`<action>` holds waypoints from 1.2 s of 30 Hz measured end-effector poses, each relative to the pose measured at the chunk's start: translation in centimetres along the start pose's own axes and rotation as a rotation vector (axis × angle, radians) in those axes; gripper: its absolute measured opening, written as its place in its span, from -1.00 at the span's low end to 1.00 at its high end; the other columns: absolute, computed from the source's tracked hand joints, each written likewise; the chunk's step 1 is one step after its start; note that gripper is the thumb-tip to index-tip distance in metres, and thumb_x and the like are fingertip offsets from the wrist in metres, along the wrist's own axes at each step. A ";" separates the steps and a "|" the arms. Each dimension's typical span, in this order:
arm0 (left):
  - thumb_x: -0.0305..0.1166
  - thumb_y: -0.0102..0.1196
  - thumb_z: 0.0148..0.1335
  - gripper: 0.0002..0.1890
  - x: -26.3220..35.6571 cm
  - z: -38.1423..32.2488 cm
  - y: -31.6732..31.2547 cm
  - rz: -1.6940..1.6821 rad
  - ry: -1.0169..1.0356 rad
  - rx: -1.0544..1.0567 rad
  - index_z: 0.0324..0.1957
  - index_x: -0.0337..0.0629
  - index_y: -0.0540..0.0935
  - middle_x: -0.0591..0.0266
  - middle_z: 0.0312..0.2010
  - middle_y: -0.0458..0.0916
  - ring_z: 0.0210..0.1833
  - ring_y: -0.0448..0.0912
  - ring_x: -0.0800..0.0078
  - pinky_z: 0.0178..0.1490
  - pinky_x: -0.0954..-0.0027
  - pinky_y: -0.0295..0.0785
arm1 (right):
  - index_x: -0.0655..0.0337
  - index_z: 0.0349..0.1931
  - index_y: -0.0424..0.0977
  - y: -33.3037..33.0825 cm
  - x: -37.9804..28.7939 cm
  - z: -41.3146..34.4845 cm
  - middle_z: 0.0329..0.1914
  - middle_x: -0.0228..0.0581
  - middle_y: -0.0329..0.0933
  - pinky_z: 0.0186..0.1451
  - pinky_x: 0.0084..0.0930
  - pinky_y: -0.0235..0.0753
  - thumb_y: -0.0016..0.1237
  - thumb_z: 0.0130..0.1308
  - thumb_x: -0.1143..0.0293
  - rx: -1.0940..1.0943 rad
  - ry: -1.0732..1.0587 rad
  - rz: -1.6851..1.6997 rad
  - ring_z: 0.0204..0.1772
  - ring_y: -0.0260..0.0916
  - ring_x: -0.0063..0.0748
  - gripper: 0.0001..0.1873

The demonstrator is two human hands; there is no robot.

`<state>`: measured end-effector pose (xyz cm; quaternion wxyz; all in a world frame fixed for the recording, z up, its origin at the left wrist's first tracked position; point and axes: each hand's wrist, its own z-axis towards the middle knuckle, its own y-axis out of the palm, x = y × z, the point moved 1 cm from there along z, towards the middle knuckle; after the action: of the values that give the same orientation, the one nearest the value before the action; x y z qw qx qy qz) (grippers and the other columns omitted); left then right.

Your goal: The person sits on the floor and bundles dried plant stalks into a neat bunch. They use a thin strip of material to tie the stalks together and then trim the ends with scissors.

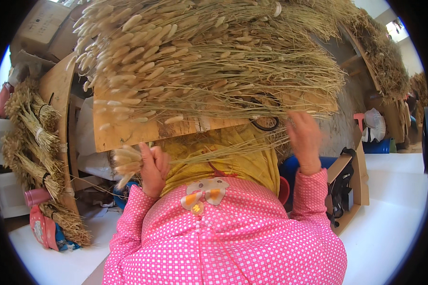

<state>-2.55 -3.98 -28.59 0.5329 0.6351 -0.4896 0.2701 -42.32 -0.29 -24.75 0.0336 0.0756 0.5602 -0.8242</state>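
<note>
My left hand (153, 171) is closed around a small bunch of dried bunny-tail grass (126, 162), just below its fluffy heads. The bunch's long stems stretch right across my lap, over a yellow cloth (221, 142). My right hand (306, 140), blurred, is at the right edge of the wooden board (128, 133), its fingertips by the stem ends of the grass pile (207, 57). Whether those fingers grip any stems cannot be made out. Black-handled scissors (267, 126) lie between my hands, partly covered by stems.
Tied bundles of dried grass (39, 135) rest on a second board at left, beside a pink cup (37, 197). Cardboard boxes (41, 23) stand at the back left. At right are an open carton (358, 178) holding a black bag and a raised heap of dried grass (381, 53).
</note>
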 end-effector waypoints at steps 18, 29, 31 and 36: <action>0.07 -0.22 0.65 -0.48 0.0 -0.2 0.8 0.182 0.070 -0.037 -0.27 -0.15 0.54 0.47 -0.77 0.13 -0.73 0.02 0.65 -0.64 0.51 -0.06 | 0.17 -0.19 0.50 0.0 -10.3 6.4 -0.22 -0.20 0.63 -0.22 -0.30 0.61 0.12 0.17 0.53 0.095 -0.638 0.394 -0.22 0.62 -0.14 -0.80; -0.17 -0.10 0.66 -0.61 0.9 -0.2 0.6 -0.010 -0.014 0.043 0.13 -0.30 0.64 0.58 -0.74 0.16 -0.72 0.06 0.77 -0.63 0.59 -0.03 | 0.11 -0.08 0.52 1.5 -8.6 2.7 -0.28 -0.25 0.57 -0.19 -0.25 0.52 0.19 0.28 0.39 -0.243 -0.469 0.329 -0.22 0.57 -0.10 -0.77; -0.18 -0.11 0.67 -0.60 0.7 -0.3 1.2 0.091 0.015 0.016 0.11 -0.32 0.65 0.59 -0.74 0.18 -0.71 0.08 0.78 -0.62 0.59 -0.04 | 0.09 -0.03 0.54 1.4 -9.5 2.7 -0.28 -0.26 0.58 -0.19 -0.27 0.54 0.21 0.28 0.33 -0.280 -0.451 0.361 -0.22 0.58 -0.11 -0.72; -0.20 -0.11 0.67 -0.59 0.8 -0.8 2.4 0.266 0.088 -0.117 0.07 -0.39 0.65 0.61 -0.71 0.27 -0.68 0.14 0.82 -0.58 0.59 -0.03 | 0.05 0.10 0.58 2.9 -15.0 2.8 -0.28 -0.25 0.59 -0.22 -0.24 0.55 0.20 0.32 0.33 -0.366 -0.511 0.635 -0.25 0.58 -0.10 -0.66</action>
<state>-4.29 -3.37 -26.69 0.5493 0.5200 -0.5605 0.3372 -27.34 -4.45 -23.97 0.4351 0.0306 0.6197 -0.6525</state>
